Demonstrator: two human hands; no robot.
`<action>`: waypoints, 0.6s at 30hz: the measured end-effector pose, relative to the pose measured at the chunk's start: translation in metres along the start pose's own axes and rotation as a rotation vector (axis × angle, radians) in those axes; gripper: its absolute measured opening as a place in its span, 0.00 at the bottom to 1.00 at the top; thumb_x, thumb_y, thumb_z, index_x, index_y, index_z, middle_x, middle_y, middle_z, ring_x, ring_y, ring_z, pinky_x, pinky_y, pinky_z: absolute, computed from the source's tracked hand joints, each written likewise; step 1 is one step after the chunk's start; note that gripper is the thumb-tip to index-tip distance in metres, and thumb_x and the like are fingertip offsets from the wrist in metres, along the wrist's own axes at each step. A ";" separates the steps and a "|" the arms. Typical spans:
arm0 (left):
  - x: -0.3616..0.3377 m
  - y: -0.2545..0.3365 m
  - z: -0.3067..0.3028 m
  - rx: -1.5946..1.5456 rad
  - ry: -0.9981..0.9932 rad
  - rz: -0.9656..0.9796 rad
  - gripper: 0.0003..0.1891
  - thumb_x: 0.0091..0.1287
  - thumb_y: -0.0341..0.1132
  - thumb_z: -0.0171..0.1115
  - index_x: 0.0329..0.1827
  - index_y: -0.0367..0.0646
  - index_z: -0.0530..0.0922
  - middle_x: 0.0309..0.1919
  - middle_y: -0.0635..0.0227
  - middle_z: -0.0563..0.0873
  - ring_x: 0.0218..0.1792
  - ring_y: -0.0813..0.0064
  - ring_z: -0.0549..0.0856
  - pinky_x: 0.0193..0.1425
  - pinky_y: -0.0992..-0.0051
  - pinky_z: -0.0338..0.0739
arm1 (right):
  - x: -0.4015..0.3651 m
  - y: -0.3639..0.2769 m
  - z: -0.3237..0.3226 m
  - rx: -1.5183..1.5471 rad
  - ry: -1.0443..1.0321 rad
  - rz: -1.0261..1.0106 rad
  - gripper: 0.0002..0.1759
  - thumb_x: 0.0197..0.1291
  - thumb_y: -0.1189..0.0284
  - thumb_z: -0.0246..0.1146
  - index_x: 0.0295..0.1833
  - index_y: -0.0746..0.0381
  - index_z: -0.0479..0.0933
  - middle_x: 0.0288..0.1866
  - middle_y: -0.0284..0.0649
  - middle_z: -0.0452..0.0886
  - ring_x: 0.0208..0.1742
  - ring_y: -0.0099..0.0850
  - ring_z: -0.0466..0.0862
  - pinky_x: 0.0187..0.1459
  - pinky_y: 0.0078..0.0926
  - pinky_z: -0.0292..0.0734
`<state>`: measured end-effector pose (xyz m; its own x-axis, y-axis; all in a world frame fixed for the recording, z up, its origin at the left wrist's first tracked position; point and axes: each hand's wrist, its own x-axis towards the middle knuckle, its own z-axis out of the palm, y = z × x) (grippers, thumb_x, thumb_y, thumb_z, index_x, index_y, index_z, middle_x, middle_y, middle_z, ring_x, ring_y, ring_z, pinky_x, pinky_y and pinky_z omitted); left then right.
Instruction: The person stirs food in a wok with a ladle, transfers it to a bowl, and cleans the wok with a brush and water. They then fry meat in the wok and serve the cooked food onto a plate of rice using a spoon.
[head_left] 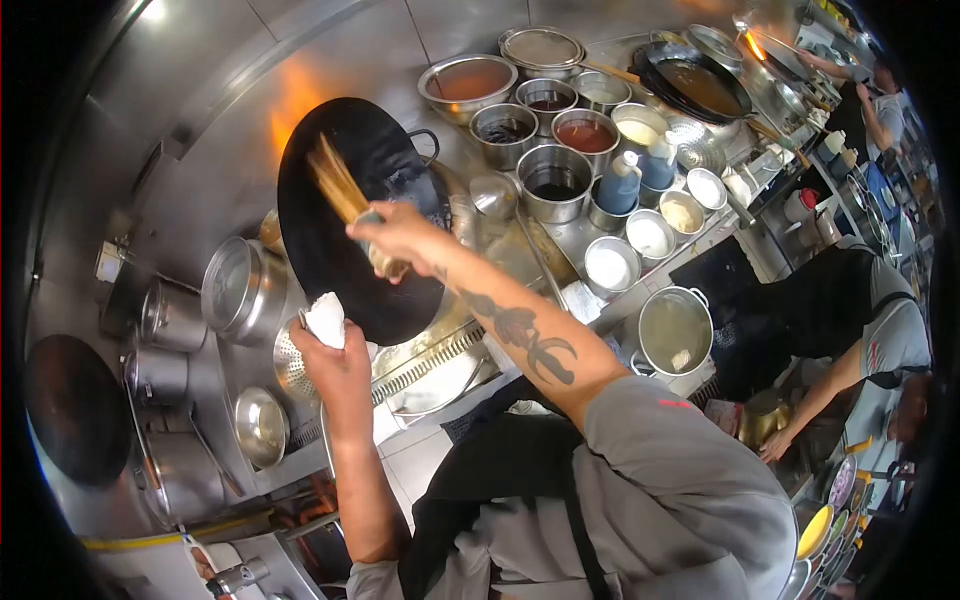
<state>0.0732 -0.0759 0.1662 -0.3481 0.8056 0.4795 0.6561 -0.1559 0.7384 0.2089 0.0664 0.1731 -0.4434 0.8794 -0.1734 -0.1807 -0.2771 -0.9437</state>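
Note:
A large black wok [310, 240] is tipped up over the stove, its inside facing me. My right hand [400, 238] is closed round the bound end of a bamboo wok brush [338, 178]. The brush's bristles are over the inside of the wok and slightly blurred. My left hand [340, 368] grips a folded white cloth [325, 318] at the wok's near rim. Whether a wok handle is inside the cloth is hidden. A loop handle [428, 146] shows on the wok's far side.
Flames [295, 95] rise behind the wok. Steel pots of sauce [553, 180] and blue squeeze bottles [620, 182] stand to the right. A perforated ladle [292, 362] and a steel bowl [261, 427] are at left. A large pot [675, 330] and a co-worker's arm [825, 395] are at right.

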 end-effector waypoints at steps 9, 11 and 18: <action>0.014 -0.084 -0.024 -0.024 0.187 -0.114 0.22 0.59 0.27 0.60 0.56 0.30 0.67 0.44 0.55 0.79 0.42 0.68 0.81 0.49 0.73 0.76 | -0.059 0.182 -0.135 -1.134 0.138 0.119 0.33 0.55 0.62 0.64 0.66 0.59 0.67 0.47 0.57 0.81 0.48 0.50 0.82 0.50 0.44 0.77; 0.015 -0.073 -0.025 -0.177 0.197 -0.303 0.21 0.59 0.28 0.59 0.55 0.32 0.68 0.43 0.58 0.80 0.39 0.73 0.81 0.43 0.75 0.75 | -0.053 0.139 -0.163 -1.001 0.147 -0.039 0.34 0.54 0.61 0.65 0.67 0.58 0.66 0.42 0.56 0.82 0.44 0.48 0.83 0.46 0.42 0.78; 0.008 -0.121 0.013 -0.493 0.232 -0.985 0.16 0.56 0.38 0.61 0.47 0.48 0.73 0.35 0.68 0.79 0.32 0.72 0.79 0.27 0.69 0.71 | -0.019 -0.057 -0.150 -1.247 0.243 -0.279 0.28 0.53 0.61 0.69 0.59 0.58 0.74 0.41 0.47 0.84 0.41 0.36 0.84 0.45 0.35 0.77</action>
<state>-0.0001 -0.0431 0.0742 -0.7183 0.5843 -0.3778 -0.2921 0.2396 0.9259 0.3598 0.1238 0.1882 -0.3304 0.9323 0.1475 0.7505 0.3542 -0.5579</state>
